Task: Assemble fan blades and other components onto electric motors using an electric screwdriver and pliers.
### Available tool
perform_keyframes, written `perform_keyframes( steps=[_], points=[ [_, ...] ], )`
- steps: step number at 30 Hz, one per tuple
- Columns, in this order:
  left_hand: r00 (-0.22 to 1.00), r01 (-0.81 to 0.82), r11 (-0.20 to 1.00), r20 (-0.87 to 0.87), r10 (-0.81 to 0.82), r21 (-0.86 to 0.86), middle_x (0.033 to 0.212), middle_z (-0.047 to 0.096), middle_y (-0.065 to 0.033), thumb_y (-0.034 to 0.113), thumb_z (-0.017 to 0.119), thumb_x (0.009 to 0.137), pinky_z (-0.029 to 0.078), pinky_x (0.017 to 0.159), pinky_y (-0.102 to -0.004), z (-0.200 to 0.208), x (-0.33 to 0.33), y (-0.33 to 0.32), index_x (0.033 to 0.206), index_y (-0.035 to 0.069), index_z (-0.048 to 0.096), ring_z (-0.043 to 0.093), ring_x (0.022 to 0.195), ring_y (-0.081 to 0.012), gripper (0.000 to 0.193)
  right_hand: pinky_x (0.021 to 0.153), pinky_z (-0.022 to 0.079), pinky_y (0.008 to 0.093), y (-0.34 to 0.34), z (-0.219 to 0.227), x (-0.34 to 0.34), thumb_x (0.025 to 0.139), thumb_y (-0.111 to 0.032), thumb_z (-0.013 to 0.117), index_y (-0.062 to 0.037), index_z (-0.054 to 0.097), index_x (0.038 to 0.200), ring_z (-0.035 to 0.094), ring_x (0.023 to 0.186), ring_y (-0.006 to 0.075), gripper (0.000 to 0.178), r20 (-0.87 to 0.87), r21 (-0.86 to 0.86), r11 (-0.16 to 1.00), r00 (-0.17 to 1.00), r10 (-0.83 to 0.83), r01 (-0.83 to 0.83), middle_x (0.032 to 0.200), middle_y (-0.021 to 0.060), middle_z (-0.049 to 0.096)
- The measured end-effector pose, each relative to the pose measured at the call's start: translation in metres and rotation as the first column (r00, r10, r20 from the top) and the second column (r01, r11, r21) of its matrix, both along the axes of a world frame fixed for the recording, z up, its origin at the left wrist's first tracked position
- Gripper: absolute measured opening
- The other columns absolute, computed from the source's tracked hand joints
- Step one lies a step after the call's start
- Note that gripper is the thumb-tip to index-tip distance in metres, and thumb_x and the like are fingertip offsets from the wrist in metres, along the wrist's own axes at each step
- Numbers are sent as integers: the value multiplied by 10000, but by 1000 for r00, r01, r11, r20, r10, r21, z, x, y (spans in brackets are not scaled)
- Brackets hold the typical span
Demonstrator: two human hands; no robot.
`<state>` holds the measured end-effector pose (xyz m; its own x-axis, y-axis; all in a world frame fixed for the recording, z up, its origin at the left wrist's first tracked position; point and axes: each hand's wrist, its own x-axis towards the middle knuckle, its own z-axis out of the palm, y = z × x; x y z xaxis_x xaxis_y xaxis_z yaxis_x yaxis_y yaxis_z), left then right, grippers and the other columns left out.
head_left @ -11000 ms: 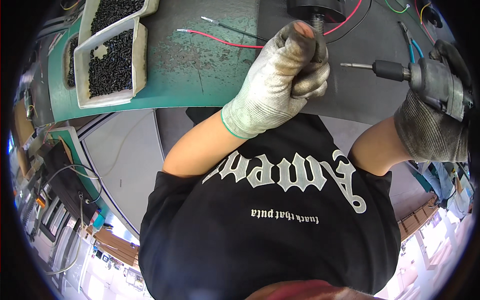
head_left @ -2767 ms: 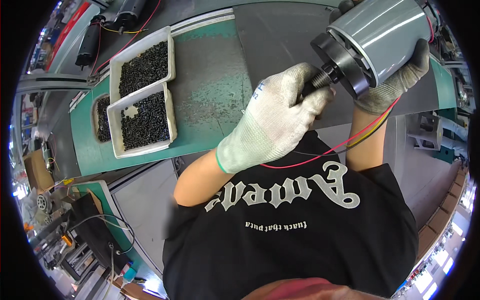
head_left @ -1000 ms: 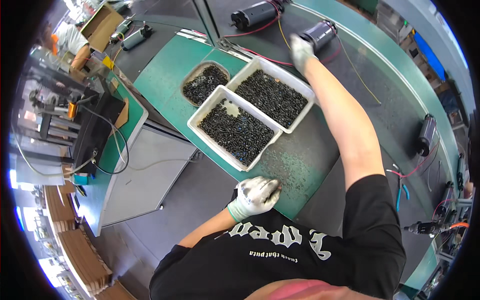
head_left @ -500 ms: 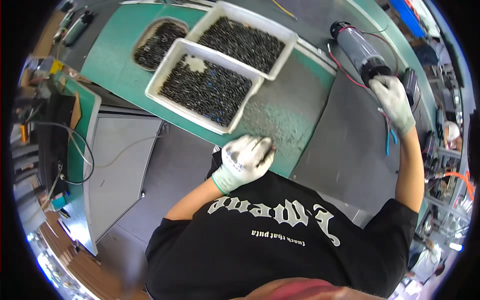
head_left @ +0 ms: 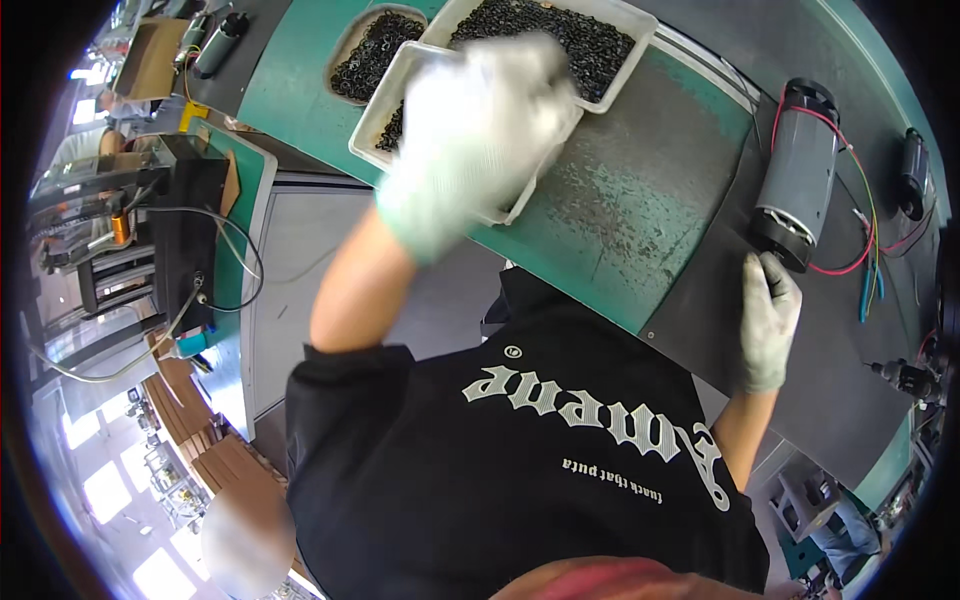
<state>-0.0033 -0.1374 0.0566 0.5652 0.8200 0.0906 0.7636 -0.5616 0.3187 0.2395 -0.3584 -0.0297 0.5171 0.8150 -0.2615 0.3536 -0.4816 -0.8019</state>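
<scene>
My left hand (head_left: 480, 130), in a white glove, is raised over the nearer white tray (head_left: 370, 140) of small black parts and hides most of it. Motion smears its fingers, so their grip is hidden. My gloved right hand (head_left: 771, 325) is at the near end of a grey cylindrical motor (head_left: 800, 175) with black end caps and red and yellow wires. Its fingers are drawn together just by the near cap; whether they hold anything small there does not show.
Behind, a second white tray (head_left: 645, 45) and a smaller tan tray (head_left: 340, 92) hold small black parts. Blue-handled pliers (head_left: 867, 290) and a smaller black cylinder (head_left: 912, 175) lie right of the motor. A grey panel (head_left: 300, 270) stands left of the worktable.
My left hand has risen from the table's front edge over the nearer tray. The motor now points more toward me, and my right hand is nearer my body. The view has shifted too.
</scene>
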Motion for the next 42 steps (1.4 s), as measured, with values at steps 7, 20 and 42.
perform_keyframes(
  steps=[7, 20, 42],
  points=[
    [947, 101, 912, -319, 34, 398, 1010, 677, -154, 261, 598, 854, 510, 836, -414, -61, 1, 141, 1029, 79, 663, 645, 942, -336, 261, 728, 460, 267, -90, 57, 91, 928, -214, 523, 48, 592, 1105, 585, 824, 156, 323, -117, 345, 926, 986, -122, 155, 935, 98, 625],
    [978, 108, 922, -205, -31, 373, 1068, 637, -153, 260, 606, 855, 487, 848, -442, -59, 0, 141, 1065, 92, 624, 618, 963, -357, 270, 837, 494, 349, -155, 46, 302, 882, -197, 669, 4, 524, 1183, 583, 907, 184, 389, -47, 727, 605, 903, -428, 325, 993, 104, 607],
    [280, 957, -205, 461, 842, -207, 936, 563, -27, 235, 569, 959, 338, 528, -169, -68, 122, -143, 1100, 71, 602, 348, 562, -30, 219, 736, 416, 318, -15, 128, 38, 708, -178, 667, 29, 559, 921, 441, 856, 197, 317, -594, 786, 165, 651, 473, 596, 908, 106, 489]
  ],
)
